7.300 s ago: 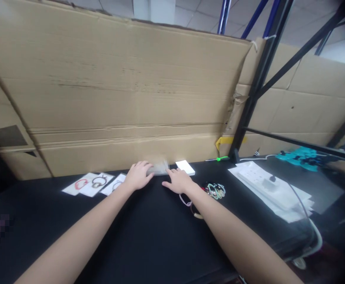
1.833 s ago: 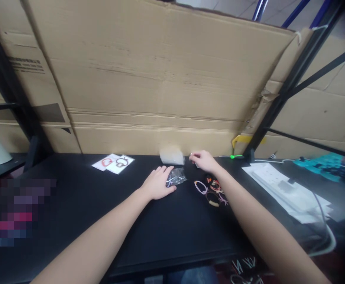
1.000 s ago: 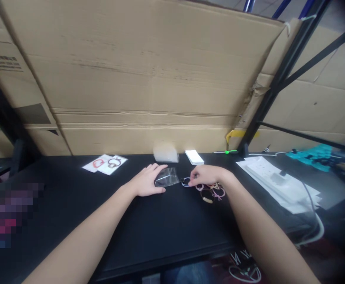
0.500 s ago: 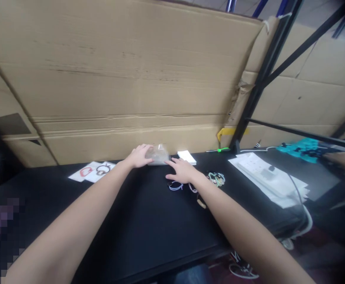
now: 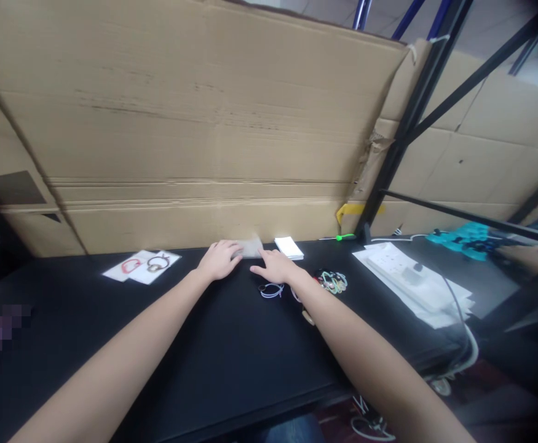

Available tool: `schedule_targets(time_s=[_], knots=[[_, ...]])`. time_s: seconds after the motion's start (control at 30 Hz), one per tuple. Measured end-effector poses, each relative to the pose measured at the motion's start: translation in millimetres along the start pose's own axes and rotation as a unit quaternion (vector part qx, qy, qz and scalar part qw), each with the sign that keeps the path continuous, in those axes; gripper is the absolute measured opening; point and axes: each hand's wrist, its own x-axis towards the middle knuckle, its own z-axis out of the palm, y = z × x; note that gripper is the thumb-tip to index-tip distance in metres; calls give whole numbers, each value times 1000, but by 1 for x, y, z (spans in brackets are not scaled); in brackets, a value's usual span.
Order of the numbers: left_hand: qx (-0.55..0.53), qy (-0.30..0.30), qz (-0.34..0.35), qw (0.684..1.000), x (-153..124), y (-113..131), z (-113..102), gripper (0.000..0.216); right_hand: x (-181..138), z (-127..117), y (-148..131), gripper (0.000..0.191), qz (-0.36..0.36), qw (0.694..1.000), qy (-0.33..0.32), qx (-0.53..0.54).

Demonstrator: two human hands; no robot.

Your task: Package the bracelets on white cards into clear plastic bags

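Note:
Both my hands rest at the far edge of a black table (image 5: 222, 351). My left hand (image 5: 220, 259) lies on the left end of a small stack of clear plastic bags (image 5: 251, 248), its fingertips on the plastic. My right hand (image 5: 275, 266) sits just right of the stack, fingertips reaching its front edge, holding nothing. Right of the stack lies a pile of white cards (image 5: 289, 248). Below my right hand are a white-and-blue hair tie (image 5: 271, 290) and a tangle of coloured hair ties (image 5: 332, 282). My right forearm hides any ties beneath it.
White cards with hair ties on them (image 5: 142, 266) lie left of my left hand. To the right, a white power strip (image 5: 407, 277) sits on papers, and a green-handled screwdriver (image 5: 345, 237) lies behind. A large cardboard sheet (image 5: 204, 123) stands along the back. A co-worker's forearm (image 5: 529, 258) shows far right.
My hands have come together at the plastic stack. The single clear bag once under my left hand no longer lies near the ties. My right hand has left the ties, and the view has tilted down.

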Motion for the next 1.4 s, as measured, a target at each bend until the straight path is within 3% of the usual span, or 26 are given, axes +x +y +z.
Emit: schedule_targets(time_s=[0.53, 0.7, 0.83, 0.9, 1.0, 1.1, 1.17, 1.27, 1.33, 1.4], knots=[[15, 25, -67, 997, 20, 10, 18, 39, 0, -1, 0, 68, -6, 1000, -3, 27], [-1, 24, -49, 999, 17, 10, 15, 47, -1, -2, 1, 70, -8, 999, -7, 42], [-31, 60, -42, 997, 1, 8, 3, 52, -3, -5, 1, 73, 3, 998, 10, 57], [-19, 94, -77, 992, -11, 0, -7, 54, -7, -9, 0, 68, 2, 998, 36, 49], [58, 120, -208, 969, -35, -22, -23, 59, -14, -17, -2, 53, -5, 997, 82, 11], [117, 57, -353, 927, -60, -45, -35, 59, -22, -25, -6, 44, -22, 995, 96, -18], [103, 3, -373, 922, -73, -51, -39, 56, -27, -30, -10, 42, -37, 995, 93, -23], [50, -26, -288, 956, -79, -38, -40, 46, -32, -33, -17, 39, -61, 995, 72, -14], [-23, -38, -171, 984, -76, -18, -38, 41, -34, -33, -23, 36, -86, 995, 51, 3], [-87, -36, -72, 993, -70, 5, -34, 42, -36, -32, -29, 37, -116, 992, 37, 19]])
